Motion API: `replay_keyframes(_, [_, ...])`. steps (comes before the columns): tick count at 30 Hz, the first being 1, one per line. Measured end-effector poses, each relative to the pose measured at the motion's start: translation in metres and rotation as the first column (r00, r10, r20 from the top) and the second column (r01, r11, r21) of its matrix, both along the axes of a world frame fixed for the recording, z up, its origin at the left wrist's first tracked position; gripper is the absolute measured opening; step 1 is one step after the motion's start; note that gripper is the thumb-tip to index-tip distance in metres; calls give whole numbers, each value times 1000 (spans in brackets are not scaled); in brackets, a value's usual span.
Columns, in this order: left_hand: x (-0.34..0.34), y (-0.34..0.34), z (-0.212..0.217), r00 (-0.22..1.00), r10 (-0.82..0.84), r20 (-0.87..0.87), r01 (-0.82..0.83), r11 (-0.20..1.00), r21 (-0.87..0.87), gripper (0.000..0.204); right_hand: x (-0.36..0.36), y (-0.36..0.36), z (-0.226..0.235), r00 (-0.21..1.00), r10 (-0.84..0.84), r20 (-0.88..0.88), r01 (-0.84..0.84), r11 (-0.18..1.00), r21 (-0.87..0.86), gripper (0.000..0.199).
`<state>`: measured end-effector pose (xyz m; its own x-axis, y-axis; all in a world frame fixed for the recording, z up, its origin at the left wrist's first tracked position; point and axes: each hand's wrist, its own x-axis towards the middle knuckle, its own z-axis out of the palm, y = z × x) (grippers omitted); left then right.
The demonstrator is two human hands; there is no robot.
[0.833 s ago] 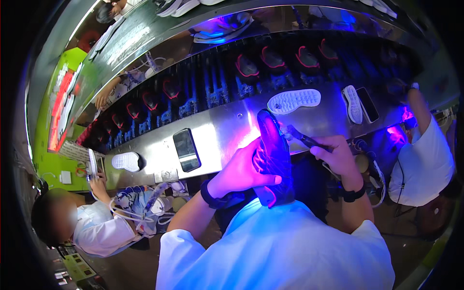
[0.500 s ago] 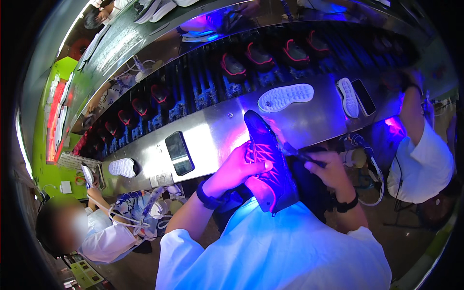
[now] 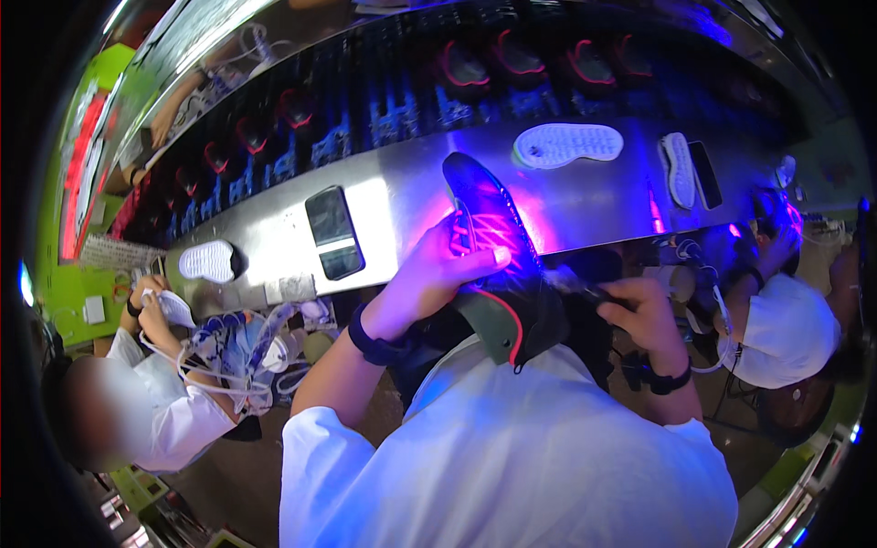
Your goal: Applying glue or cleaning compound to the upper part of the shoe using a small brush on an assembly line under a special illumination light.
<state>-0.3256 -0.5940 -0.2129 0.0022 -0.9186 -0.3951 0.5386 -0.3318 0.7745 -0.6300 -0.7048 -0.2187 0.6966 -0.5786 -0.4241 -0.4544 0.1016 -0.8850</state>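
I am watching the left hand (image 3: 429, 274) clamping the dark shoe (image 3: 493, 247) by its laces, while the right hand (image 3: 639, 315) is closed around a small tool (image 3: 585, 290) at the shoe's side. I am judging the shoe needs holding rigid, with the tool tip kept under the violet glow.

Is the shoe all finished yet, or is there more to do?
Not finished. The dark shoe already has laces on, lit by purple light. The left hand holds it while the right hand works a dark tool at its side. White soles lie loose on the metal bench, and more shoes sit on the dark line behind.
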Motion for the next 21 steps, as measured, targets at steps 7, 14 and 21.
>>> replay_keyframes(7, [2, 1, -7, 993, 45, 105, -46, 999, 10, 38, 19, -7, 17, 994, -61, -92, 60, 998, -12, 29])
replay_keyframes(14, [-6, -6, -5, 996, 74, 45, -76, 996, 47, 30, -20, -16, 11, 990, 18, -136, -20, 1000, -14, 32])
replay_keyframes(21, [-15, -12, -10, 994, 104, 26, -107, 978, 180, 29, -45, -10, -1, 994, -50, -101, 39, 993, -110, 31])
